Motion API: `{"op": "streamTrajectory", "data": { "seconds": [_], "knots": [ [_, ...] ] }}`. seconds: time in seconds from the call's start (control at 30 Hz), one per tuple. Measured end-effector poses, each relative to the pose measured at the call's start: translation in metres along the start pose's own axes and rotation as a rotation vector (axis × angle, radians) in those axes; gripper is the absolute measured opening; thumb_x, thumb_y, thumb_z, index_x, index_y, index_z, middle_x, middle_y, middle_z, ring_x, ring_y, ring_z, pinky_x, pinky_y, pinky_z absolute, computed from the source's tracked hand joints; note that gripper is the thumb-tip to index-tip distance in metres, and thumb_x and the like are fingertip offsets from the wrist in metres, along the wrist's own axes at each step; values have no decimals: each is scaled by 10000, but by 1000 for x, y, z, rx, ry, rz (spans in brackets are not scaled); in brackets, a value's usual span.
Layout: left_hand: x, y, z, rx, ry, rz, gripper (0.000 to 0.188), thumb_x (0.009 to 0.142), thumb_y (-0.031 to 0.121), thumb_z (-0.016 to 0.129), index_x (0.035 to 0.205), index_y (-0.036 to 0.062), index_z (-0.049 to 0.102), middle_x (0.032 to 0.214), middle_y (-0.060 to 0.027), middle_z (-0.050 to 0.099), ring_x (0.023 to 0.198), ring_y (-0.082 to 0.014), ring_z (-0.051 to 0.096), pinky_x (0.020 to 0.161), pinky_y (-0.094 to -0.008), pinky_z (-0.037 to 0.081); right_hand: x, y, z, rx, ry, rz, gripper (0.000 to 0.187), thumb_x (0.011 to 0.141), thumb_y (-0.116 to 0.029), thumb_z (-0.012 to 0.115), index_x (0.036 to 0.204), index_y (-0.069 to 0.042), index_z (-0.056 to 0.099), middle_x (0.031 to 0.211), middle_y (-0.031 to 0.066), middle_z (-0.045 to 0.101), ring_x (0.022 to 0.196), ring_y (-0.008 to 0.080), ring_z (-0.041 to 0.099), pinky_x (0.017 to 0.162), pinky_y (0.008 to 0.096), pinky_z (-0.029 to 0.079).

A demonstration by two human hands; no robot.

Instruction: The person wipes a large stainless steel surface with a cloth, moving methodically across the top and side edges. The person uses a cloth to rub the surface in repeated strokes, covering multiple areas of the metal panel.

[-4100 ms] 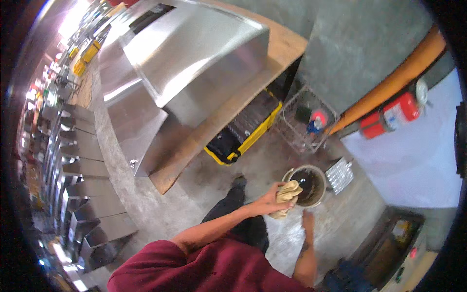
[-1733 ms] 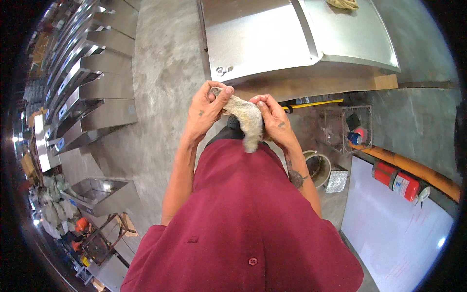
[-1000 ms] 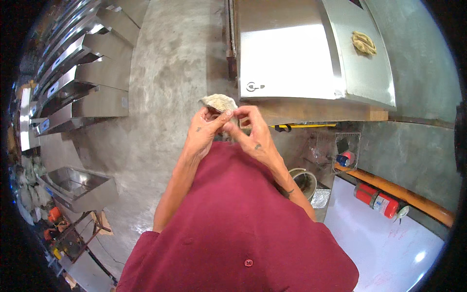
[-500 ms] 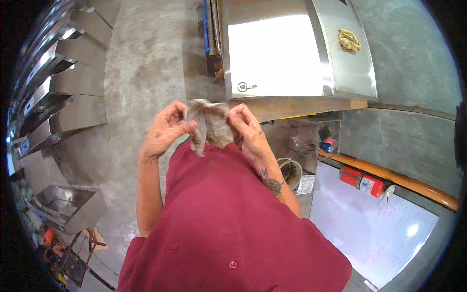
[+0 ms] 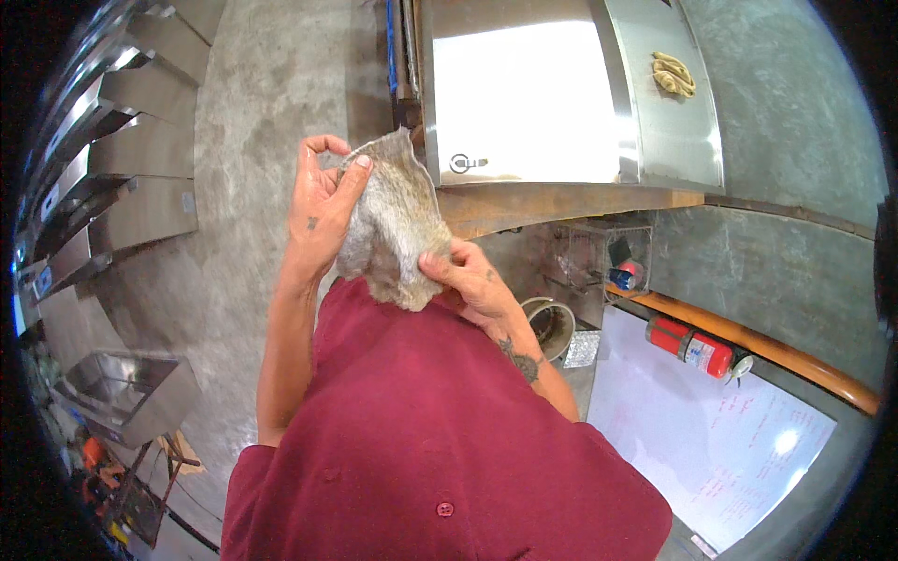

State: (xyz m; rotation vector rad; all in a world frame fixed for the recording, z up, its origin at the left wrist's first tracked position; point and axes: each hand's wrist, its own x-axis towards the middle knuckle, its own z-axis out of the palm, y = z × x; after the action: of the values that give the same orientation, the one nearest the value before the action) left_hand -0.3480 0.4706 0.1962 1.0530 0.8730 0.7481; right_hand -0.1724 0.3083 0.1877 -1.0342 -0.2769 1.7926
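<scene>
Holding a grey-brown rag spread before the chest: left hand fingers pinched on its upper edge, right hand fingers clamped on its lower edge, below the steel sheet.

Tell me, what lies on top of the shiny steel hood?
A twisted yellowish rag lies on the sloped right part of the steel hood. A wooden board shows under its near edge. What else is beneath the hood is covered.

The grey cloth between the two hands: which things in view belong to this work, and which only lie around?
In use:
- grey cloth
- left hand
- right hand

Lying about:
- red fire extinguisher
- bucket
- wire basket
- yellowish rag
</scene>
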Motion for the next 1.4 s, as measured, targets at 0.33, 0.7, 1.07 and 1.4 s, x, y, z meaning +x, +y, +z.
{"op": "streamTrajectory", "data": {
  "seconds": [0.33, 0.7, 1.07, 1.4],
  "knots": [
    [-25, -75, 47, 217, -763, -257, 478, 1095, 74, 503, 1571, 38, 491, 1246, -105, 693, 1148, -168, 629, 1026, -344, 505, 21, -21, -39, -672, 653, -459, 301, 1034, -182, 645, 1247, 20, 582, 1159, 251, 710, 1083, 344, 717, 937, 475, 553],
    [-32, -165, -83, 937, -254, -168, 343, 1070, 118, 504, 1384, 23, 603, 1259, -221, 708, 1182, -401, 671, 1027, -480, 521, 58, -13, -113, -1828, 806, -588, 264, 990, -102, 711, 1243, -37, 669, 1150, 299, 541, 994, 464, 620, 817, 535, 545],
    [-45, -176, -105, 746, -248, -297, 329, 1117, 177, 480, 1382, 28, 608, 1259, -209, 720, 1143, -368, 695, 998, -476, 543, 64, -20, -103, -2016, 829, -558, 286, 924, -91, 699, 1208, -52, 702, 1079, 214, 583, 983, 398, 644, 780, 509, 556],
    [19, -138, -14, 730, -261, 112, 313, 1085, 184, 589, 1344, 13, 629, 1220, -183, 673, 1088, -362, 692, 994, -455, 547, 74, -15, -111, -2008, 885, -543, 249, 937, -120, 701, 1175, -48, 716, 1093, 216, 586, 979, 412, 654, 760, 505, 574]
  ]
}}
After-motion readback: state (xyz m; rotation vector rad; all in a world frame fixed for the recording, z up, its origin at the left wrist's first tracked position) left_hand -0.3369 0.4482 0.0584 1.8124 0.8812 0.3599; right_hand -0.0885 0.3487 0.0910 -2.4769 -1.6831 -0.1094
